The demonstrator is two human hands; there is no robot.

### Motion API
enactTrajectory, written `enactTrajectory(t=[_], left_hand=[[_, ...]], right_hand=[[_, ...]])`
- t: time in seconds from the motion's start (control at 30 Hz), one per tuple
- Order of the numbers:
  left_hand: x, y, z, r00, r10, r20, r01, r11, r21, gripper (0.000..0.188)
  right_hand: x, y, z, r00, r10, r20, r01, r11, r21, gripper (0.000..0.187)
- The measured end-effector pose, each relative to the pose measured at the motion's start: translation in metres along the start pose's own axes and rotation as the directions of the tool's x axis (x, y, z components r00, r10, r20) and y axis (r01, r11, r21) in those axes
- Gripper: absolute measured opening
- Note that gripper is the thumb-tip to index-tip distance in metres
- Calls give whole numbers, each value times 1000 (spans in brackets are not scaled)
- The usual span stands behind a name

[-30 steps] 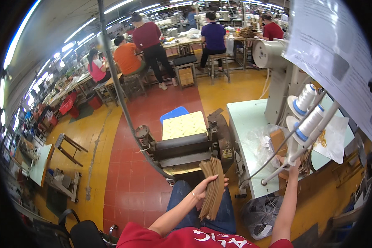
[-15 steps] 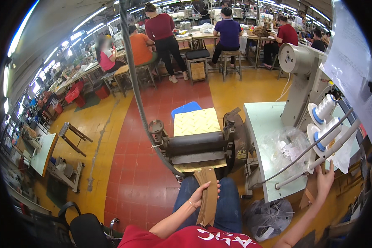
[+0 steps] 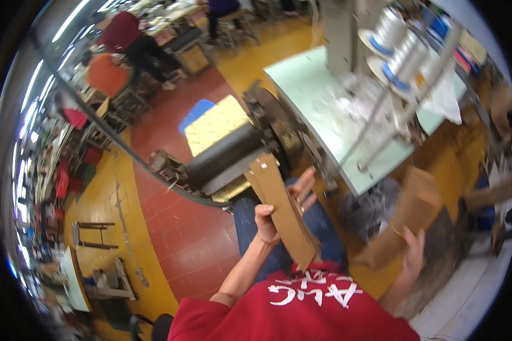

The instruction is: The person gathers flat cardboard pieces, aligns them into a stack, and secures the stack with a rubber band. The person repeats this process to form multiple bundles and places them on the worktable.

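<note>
My left hand (image 3: 267, 223) is closed around a stack of long brown strips (image 3: 288, 221), held above my lap. The thumb lies on top of the stack and the fingers come out from under its right side. The strips fan slightly at the far end, close to a roller machine (image 3: 222, 156) in front of my knees. Off to the right, my right hand (image 3: 413, 254) grips a second bundle of flat brown strips (image 3: 407, 213), both smeared by motion. How many strips that bundle has cannot be made out.
A yellow patterned board (image 3: 217, 122) lies behind the roller, over a blue thing (image 3: 193, 115). To the right stands a pale green table (image 3: 301, 71) with thread cones (image 3: 390, 29). Under its edge sits a clear plastic bag (image 3: 355, 213). A stool (image 3: 94, 234) stands left; people sit far off.
My right hand has come away from below the table's right side, bringing a brown bundle toward me. The left hand still holds its stack, now turned. The whole view has tilted and shifted right.
</note>
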State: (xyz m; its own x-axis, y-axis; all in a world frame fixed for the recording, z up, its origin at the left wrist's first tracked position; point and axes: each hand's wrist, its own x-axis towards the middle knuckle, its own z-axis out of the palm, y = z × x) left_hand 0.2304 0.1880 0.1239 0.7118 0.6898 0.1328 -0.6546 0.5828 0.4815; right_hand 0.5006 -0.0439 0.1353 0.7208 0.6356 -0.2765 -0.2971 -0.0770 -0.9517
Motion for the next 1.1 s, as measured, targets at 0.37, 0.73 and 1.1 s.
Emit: enactTrajectory(t=[0.37,0.73,1.1], left_hand=[[-57,-42,6,949,-33,-313,36,999,3,85],[-79,-56,-17,982,-108,-158,49,939,-341,50],[-81,-41,-7,911,240,-336,-107,923,370,51]], right_hand=[[36,84,168,726,273,632,-48,936,-349,69],[38,159,173,302,499,812,564,594,-574,67],[-29,94,168,333,145,932,393,877,-277,110]])
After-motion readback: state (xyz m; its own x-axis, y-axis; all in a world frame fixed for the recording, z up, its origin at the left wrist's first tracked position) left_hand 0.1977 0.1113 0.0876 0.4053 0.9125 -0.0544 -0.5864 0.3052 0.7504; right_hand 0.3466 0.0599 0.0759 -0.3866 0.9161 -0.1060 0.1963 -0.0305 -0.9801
